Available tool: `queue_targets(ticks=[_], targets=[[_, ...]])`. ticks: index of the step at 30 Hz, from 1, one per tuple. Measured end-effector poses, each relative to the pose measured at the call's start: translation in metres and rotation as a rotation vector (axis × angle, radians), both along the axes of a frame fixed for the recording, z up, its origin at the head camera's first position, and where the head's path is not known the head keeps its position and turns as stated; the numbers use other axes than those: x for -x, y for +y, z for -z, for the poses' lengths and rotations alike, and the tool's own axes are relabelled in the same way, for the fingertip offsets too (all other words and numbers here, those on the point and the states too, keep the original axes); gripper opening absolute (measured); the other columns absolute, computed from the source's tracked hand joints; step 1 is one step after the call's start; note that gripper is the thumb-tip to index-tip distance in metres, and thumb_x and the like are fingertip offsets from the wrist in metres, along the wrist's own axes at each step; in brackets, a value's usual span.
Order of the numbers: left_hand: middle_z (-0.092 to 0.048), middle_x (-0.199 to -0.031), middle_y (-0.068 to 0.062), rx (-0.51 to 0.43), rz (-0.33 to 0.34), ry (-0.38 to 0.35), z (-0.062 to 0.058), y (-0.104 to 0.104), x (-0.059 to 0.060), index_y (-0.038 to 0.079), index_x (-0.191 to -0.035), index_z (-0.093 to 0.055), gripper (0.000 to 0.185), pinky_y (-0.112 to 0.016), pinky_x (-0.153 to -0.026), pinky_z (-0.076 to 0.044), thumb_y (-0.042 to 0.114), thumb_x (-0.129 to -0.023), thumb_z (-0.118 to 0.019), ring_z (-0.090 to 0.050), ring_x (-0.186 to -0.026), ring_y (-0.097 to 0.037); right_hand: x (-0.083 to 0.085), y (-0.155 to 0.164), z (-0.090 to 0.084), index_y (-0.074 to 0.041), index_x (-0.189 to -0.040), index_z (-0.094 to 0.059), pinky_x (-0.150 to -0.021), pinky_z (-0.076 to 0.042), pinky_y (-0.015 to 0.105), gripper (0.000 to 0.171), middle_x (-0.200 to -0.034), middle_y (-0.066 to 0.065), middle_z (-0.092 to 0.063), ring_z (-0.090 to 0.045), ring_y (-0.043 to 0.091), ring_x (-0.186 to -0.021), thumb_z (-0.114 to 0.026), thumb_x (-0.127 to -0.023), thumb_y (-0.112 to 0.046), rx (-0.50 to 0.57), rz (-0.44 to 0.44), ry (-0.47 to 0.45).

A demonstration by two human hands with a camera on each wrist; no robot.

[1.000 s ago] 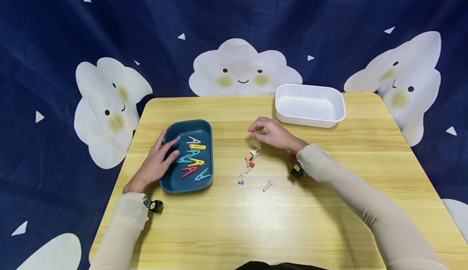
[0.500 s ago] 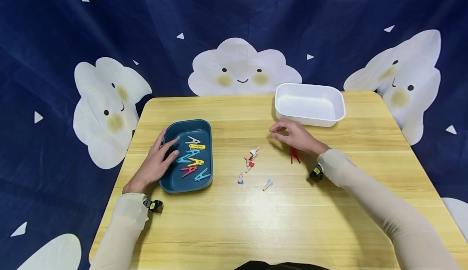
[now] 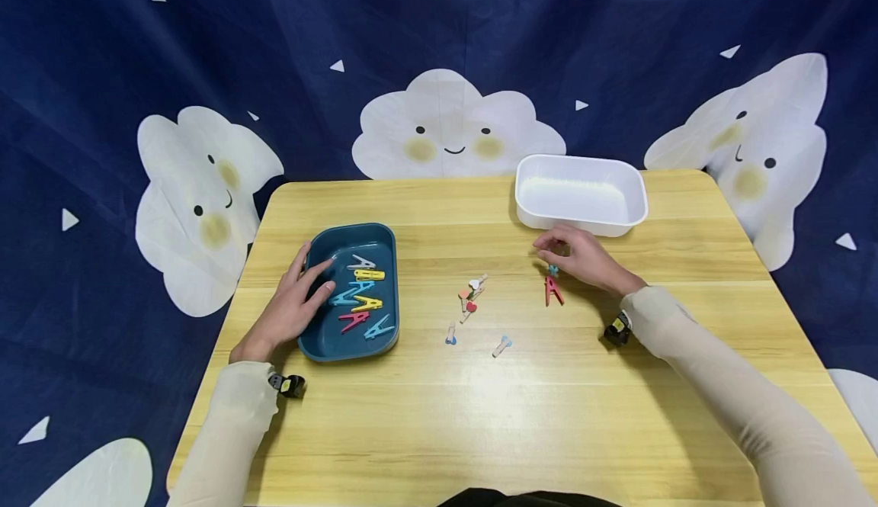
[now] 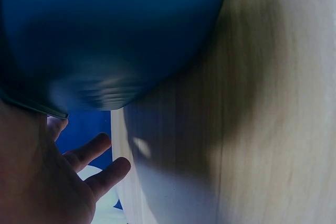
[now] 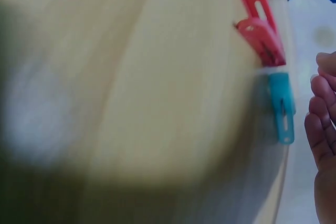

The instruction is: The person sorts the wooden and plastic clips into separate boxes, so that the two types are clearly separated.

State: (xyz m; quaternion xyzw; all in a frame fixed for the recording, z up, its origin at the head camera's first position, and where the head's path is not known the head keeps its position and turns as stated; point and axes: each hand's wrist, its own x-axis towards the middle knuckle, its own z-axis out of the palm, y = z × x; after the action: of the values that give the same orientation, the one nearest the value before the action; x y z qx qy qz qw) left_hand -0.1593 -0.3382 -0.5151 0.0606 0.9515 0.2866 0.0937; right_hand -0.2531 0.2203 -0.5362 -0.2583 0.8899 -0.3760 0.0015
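Your step, as I judge it, is reaching for one of the loose plastic pegs. Your right hand (image 3: pixel 583 257) is over the table (image 3: pixel 439 423) just in front of the white box (image 3: pixel 579 225), its fingers loosely bent towards the thumb, and nothing shows in its grasp. The loose blue peg (image 3: pixel 553 269) lies just below your fingertips, with the loose red peg (image 3: pixel 552 291) right beside it on your side; in the right wrist view your fingers look apart from both. Your left hand (image 3: pixel 288 303) is spread loosely over the rim of the blue box (image 3: pixel 395 286), gripping no peg. Inside that box lie several plastic pegs, among them a yellow peg (image 3: pixel 370 274). Small wooden pegs (image 3: pixel 503 346) lie between the two boxes.

The next move probably calls for bringing thumb and forefinger down on either side of the blue peg and pinching it without nudging the red one. If similar pegs belong together, the blue box seems its likely place, so steadying that box makes sense.
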Motion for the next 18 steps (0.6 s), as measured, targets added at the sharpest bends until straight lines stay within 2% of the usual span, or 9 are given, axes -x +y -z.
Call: queue_targets(ticks=[9,18], targets=[[0.012,-0.185,-0.006,0.005,-0.004,-0.001,0.003,-0.001,0.002,0.017,-0.171,-0.039,0.066,-0.082,-0.126,-0.016,0.053,-0.116,-0.046,-0.006,-0.167,-0.053,-0.005,0.018,0.005,-0.005,-0.118,-0.079,-0.092,-0.052,0.023,0.019,-0.114,0.009,-0.076,-0.068,0.022,-0.103,-0.080,-0.100,-0.011,-0.004,0.053,-0.041],[0.013,-0.185,-0.003,0.003,-0.005,-0.005,0.002,-0.001,0.002,0.017,-0.171,-0.039,0.066,-0.082,-0.126,-0.016,0.052,-0.116,-0.046,-0.006,-0.167,-0.052,-0.006,0.032,0.011,-0.003,-0.120,-0.078,-0.090,-0.050,0.016,0.021,-0.116,0.013,-0.074,-0.068,0.024,-0.103,-0.079,-0.100,-0.007,-0.012,0.074,-0.014]])
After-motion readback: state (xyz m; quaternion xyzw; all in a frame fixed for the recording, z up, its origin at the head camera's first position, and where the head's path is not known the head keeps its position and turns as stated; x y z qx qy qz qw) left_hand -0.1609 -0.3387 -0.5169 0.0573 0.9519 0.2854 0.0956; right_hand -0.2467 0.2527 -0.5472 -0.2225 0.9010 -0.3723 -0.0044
